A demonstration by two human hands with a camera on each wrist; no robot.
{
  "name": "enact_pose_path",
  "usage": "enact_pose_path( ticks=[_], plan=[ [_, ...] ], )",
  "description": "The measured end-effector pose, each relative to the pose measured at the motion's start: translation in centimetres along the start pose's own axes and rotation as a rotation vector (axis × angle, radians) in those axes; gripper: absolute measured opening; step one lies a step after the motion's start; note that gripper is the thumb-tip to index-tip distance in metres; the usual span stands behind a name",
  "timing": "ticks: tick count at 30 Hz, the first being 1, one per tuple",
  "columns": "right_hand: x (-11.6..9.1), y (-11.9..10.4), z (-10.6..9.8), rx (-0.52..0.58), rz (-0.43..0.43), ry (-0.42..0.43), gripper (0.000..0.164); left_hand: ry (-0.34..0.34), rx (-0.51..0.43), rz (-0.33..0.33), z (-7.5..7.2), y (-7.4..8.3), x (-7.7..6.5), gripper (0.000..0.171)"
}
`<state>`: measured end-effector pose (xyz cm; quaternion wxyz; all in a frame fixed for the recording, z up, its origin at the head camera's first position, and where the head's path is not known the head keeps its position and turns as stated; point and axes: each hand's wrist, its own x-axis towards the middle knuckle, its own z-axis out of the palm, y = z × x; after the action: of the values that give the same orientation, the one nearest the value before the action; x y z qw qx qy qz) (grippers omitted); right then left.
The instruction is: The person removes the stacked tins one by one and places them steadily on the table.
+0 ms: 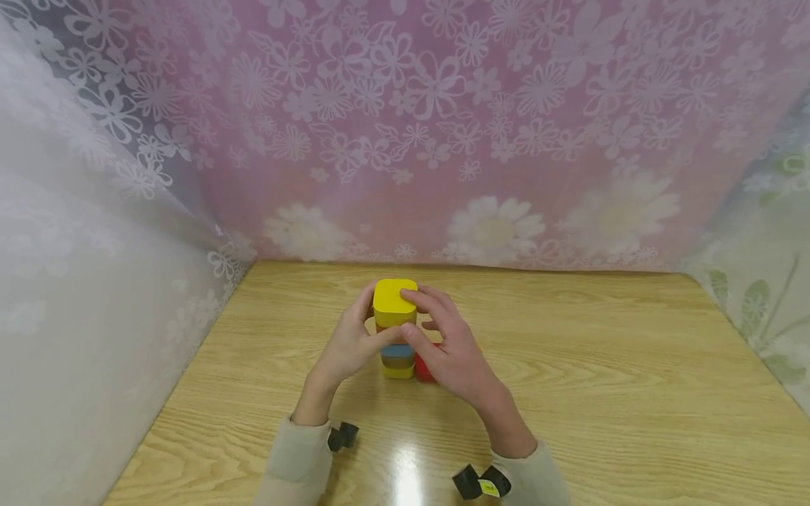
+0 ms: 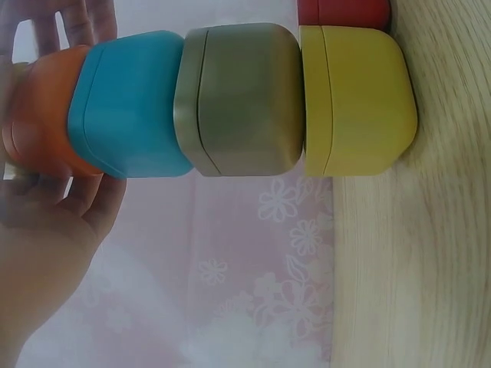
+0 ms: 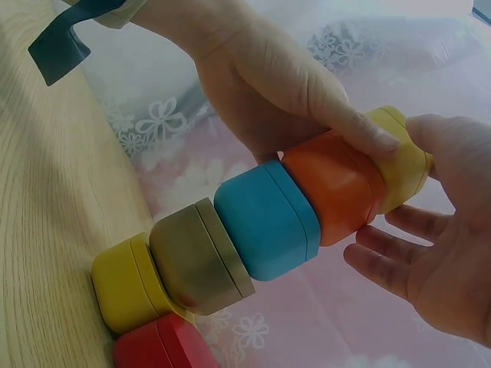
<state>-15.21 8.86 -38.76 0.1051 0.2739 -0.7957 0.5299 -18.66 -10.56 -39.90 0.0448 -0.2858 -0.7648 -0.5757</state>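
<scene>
Five rounded square boxes with lid seams stand in one upright column: a yellow box (image 2: 360,100) at the bottom, then a gold box (image 2: 245,100), a blue box (image 2: 134,107), an orange box (image 3: 330,184) and a top yellow box (image 1: 395,295). My left hand (image 1: 351,348) grips the orange box from the left, its thumb reaching across the front to the top yellow box. From the right, my right hand (image 1: 452,344) holds the top yellow box, with the index finger on its upper face and the thumb at its front. Its other fingers are beside the orange box.
Close against the column's base on the right sits a red box (image 3: 161,345), partly hidden by the right hand in the head view. The wooden table (image 1: 601,365) ends at a pink flowered curtain (image 1: 405,140), with pale curtains at both sides.
</scene>
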Motion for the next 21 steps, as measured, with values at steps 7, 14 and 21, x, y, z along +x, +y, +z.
enact_pose_path(
  ticks=[7,14,21],
  plan=[
    [0.02,0.04,-0.14,-0.007,-0.001,0.007,0.046,-0.006,0.019,-0.018,0.1,0.03,0.02,0.064],
    [0.01,-0.07,-0.02,-0.032,0.003,0.019,0.047,-0.018,-0.001,-0.011,0.03,-0.29,0.07,0.062],
    [-0.07,0.04,0.18,-0.037,0.002,0.05,0.048,-0.045,0.004,-0.025,-0.05,-0.45,0.04,0.06]
  ],
)
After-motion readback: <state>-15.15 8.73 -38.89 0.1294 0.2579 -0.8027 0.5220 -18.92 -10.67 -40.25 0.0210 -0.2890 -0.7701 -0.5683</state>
